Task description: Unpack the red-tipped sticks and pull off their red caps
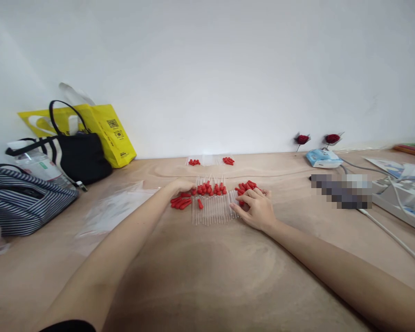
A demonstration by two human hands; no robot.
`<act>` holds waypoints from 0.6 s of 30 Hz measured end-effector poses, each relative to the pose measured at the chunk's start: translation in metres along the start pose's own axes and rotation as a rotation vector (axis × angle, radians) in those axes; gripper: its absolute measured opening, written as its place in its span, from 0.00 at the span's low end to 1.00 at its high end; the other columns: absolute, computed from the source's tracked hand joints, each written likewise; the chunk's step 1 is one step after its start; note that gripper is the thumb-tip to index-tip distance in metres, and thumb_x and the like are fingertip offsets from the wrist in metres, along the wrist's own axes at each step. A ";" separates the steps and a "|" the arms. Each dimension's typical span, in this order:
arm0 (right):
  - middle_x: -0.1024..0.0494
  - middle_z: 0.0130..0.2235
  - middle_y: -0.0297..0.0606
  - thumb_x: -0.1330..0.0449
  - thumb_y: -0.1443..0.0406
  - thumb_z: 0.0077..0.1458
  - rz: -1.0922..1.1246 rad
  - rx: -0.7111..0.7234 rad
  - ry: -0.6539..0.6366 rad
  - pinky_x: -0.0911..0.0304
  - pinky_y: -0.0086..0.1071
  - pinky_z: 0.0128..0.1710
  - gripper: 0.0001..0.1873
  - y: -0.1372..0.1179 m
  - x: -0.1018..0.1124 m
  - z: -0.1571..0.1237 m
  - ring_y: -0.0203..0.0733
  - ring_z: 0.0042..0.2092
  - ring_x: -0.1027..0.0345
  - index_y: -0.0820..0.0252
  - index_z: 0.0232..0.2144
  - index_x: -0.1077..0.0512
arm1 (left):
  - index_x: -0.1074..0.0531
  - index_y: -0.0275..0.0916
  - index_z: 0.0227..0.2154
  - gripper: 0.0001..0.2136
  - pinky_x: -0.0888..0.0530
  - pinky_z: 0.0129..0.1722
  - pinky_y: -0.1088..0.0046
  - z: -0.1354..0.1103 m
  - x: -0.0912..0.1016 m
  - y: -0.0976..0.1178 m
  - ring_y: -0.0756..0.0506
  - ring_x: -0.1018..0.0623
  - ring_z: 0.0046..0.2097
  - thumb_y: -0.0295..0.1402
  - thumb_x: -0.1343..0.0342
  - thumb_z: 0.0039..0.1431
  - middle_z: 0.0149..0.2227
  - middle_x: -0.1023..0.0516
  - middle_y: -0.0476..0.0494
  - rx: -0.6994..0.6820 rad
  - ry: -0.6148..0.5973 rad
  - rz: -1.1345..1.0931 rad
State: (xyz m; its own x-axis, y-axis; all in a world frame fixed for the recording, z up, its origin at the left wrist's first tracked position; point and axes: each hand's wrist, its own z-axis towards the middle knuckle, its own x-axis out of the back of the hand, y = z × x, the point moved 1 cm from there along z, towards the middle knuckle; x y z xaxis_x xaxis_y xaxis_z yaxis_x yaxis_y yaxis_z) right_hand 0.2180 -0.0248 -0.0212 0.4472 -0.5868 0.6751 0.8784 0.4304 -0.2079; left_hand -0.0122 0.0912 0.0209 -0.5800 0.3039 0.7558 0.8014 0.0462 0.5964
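A row of clear thin tubes (210, 212) lies side by side on the table, with one loose red rubber bulb (200, 204) on top. Beyond it, more tubes point away from me, red bulbs (209, 188) at their near ends. My left hand (184, 186) is at the left end of these, fingers curled together with a red bulb at their tips; its fingertips are partly hidden. A small pile of red bulbs (180, 201) lies beside its wrist. My right hand (257, 207) rests with bent, parted fingers over another pile of red bulbs (246, 186), thumb by the right-hand tubes.
A clear bag with red bulbs (210, 159) lies at the wall. Plastic bags (114, 210), a striped bag (31, 200), a black bag (85, 157) and a yellow bag (112, 133) are left. Tissues (323, 158) and a power strip (401, 203) with cables are right.
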 end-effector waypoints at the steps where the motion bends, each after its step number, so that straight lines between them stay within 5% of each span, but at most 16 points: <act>1: 0.28 0.26 0.35 0.46 0.52 0.49 0.001 0.002 -0.001 0.59 0.37 0.38 0.16 0.000 0.000 0.000 0.37 0.32 0.41 0.57 0.25 0.27 | 0.33 0.36 0.12 0.07 0.37 0.21 0.74 0.000 0.004 -0.001 0.50 0.34 0.19 0.31 0.49 0.40 0.15 0.32 0.49 0.010 -0.003 0.006; 9: 0.27 0.30 0.36 0.45 0.54 0.49 0.016 0.007 0.105 0.56 0.37 0.39 0.14 0.000 0.002 0.000 0.38 0.34 0.38 0.57 0.30 0.28 | 0.35 0.37 0.23 0.10 0.35 0.33 0.75 -0.041 0.035 -0.012 0.49 0.30 0.32 0.37 0.56 0.51 0.27 0.30 0.48 -0.164 0.113 -0.013; 13: 0.27 0.35 0.38 0.45 0.57 0.49 0.028 0.072 0.208 0.54 0.37 0.41 0.13 -0.006 0.009 0.000 0.39 0.38 0.36 0.59 0.34 0.30 | 0.38 0.38 0.30 0.10 0.35 0.31 0.74 -0.082 0.008 -0.010 0.49 0.32 0.30 0.38 0.58 0.56 0.27 0.32 0.49 -0.436 0.285 0.067; 18: 0.27 0.41 0.41 0.44 0.56 0.50 -0.035 0.269 0.231 0.56 0.41 0.47 0.19 -0.019 0.017 -0.002 0.42 0.42 0.37 0.58 0.43 0.33 | 0.37 0.38 0.30 0.07 0.34 0.34 0.73 -0.110 -0.039 -0.006 0.49 0.31 0.33 0.31 0.59 0.59 0.30 0.31 0.47 -0.818 0.334 0.242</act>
State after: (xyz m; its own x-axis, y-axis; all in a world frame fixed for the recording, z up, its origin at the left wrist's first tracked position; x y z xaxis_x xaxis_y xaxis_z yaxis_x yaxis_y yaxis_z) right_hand 0.2091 -0.0450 -0.0070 0.4708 -0.7306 0.4946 0.8317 0.5545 0.0274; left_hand -0.0109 -0.0261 0.0175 -0.5237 -0.0797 0.8482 0.6269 -0.7102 0.3203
